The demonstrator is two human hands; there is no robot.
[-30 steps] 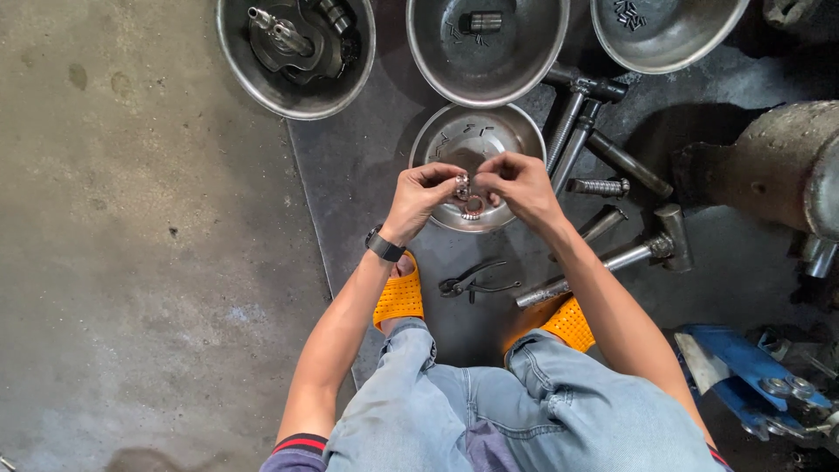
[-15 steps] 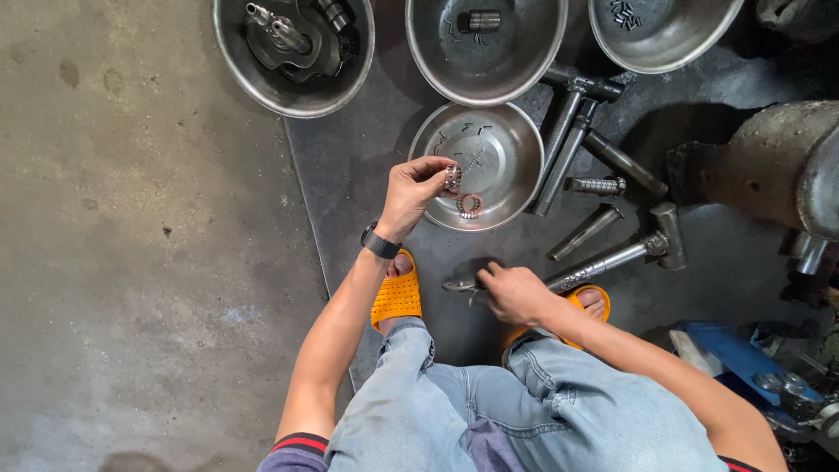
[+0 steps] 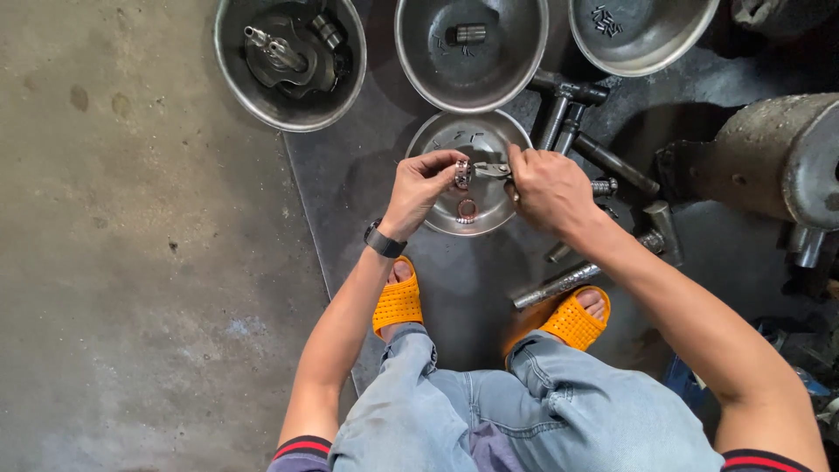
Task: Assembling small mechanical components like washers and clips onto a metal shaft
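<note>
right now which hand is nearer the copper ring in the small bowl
Left. The left hand is just above-left of the copper ring; the right hand holding pliers is farther to its right.

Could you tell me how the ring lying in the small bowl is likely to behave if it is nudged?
The ring looks like thin, rigid metal, so it probably slides rather than bends. It lies flat on the small bowl's smooth curved floor, so it would likely slip back toward the centre. It is small, so probably light.

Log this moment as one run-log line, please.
left hand: holds bearing | right hand: pliers on bearing | below: small metal bowl
</note>
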